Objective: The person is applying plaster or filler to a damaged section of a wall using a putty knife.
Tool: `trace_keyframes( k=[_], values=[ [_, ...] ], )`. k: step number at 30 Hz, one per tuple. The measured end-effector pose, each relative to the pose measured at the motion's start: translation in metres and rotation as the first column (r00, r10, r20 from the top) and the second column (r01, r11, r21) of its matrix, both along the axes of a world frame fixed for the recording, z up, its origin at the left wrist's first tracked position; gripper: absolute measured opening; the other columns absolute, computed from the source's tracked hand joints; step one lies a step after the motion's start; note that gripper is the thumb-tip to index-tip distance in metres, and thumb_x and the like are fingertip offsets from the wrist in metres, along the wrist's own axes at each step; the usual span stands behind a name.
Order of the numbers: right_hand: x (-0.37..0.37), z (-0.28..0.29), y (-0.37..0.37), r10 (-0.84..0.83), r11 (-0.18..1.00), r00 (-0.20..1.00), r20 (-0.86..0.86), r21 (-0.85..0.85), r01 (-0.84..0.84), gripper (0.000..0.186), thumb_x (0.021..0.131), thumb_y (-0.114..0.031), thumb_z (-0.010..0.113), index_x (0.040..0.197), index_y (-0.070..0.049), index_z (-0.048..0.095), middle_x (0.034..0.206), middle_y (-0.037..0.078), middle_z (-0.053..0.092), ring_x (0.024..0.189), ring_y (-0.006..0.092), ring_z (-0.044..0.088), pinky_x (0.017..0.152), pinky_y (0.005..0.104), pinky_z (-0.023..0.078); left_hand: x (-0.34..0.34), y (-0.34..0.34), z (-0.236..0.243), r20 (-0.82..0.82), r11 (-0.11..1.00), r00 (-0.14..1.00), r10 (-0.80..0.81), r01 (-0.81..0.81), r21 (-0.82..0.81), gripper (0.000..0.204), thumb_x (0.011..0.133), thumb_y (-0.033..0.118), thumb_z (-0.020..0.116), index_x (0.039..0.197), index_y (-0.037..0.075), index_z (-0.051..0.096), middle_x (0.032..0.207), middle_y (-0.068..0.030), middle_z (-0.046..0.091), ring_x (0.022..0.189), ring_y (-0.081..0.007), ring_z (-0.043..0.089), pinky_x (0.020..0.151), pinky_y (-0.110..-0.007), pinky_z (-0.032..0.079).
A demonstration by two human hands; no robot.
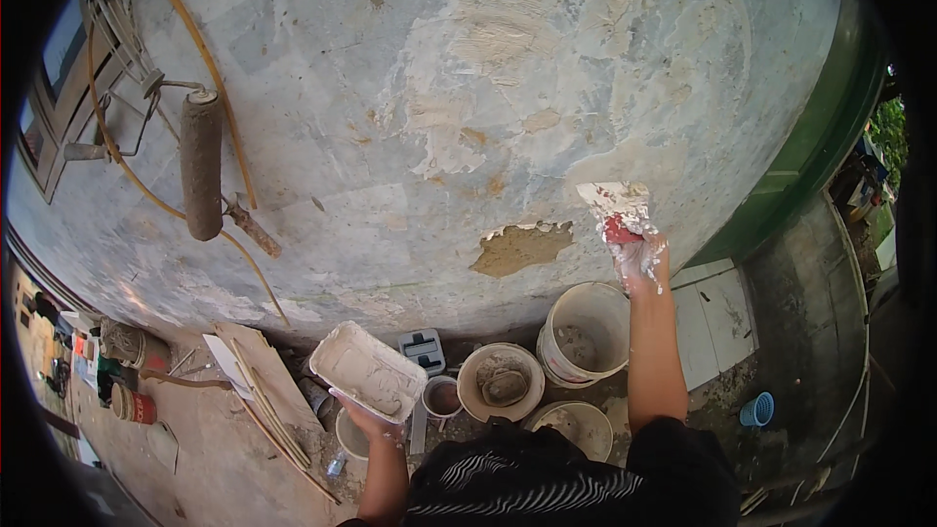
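Note:
My right hand [641,263] is closed round the red handle of a putty knife [615,203]. White filler coats the blade, which lies against or very near the wall, and more is smeared over my fingers. Beneath a rectangular plastic tub [368,371], my left hand [369,420] grips it from below; pale filler lines the inside of the tub. The grey-blue wall [342,166] before me carries rough cream patches of filler [503,29]. Left of the knife, a bare brown hole [524,249] shows where the surface has broken away.
Several buckets stand at the wall's foot, among them a large white bucket [586,332] and a round bucket [501,381]. A paint roller [202,166] and a yellow hose [181,10] hang at left. Boards [268,371] lean below. A blue plastic basket [756,409] sits right.

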State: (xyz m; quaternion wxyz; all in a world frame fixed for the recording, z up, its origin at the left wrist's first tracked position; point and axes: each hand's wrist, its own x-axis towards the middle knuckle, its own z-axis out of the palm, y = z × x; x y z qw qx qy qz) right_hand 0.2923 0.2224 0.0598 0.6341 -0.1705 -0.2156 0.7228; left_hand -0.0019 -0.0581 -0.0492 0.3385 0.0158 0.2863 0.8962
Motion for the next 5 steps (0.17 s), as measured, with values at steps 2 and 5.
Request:
trace_keyframes(
  k=[2, 5],
  values=[
    [-0.021, -0.013, -0.025, 0.065, 0.998, 0.997, 0.030, -0.017, -0.065, 0.046, 0.072, -0.005, 0.049, 0.114, 0.010, 0.038, 0.106, 0.021, 0.052, 0.089, 0.0297, 0.057, 0.066, 0.0336, 0.051, 0.001, -0.006, 0.023, -0.026, 0.995, 0.999, -0.042, 0.044, 0.088, 0.059, 0.086, 0.053, 0.026, 0.130, 0.014, 0.027, 0.129, -0.0075, 0.036, 0.113, -0.0303, 0.040, 0.093, -0.044, 0.035],
    [-0.069, -0.021, -0.065, 0.357, 0.929, 0.914, 0.193, 0.033, -0.369, 0.060, 0.072, -0.017, 0.057, 0.126, -0.003, 0.033, 0.112, 0.017, 0.051, 0.096, 0.0324, 0.054, 0.067, 0.0400, 0.050, -0.013, -0.033, 0.027, -0.070, 0.992, 0.997, -0.010, 0.018, 0.123, 0.062, 0.084, 0.055, 0.027, 0.130, 0.014, 0.027, 0.129, -0.0081, 0.036, 0.114, -0.0305, 0.040, 0.093, -0.044, 0.035]
  ],
)
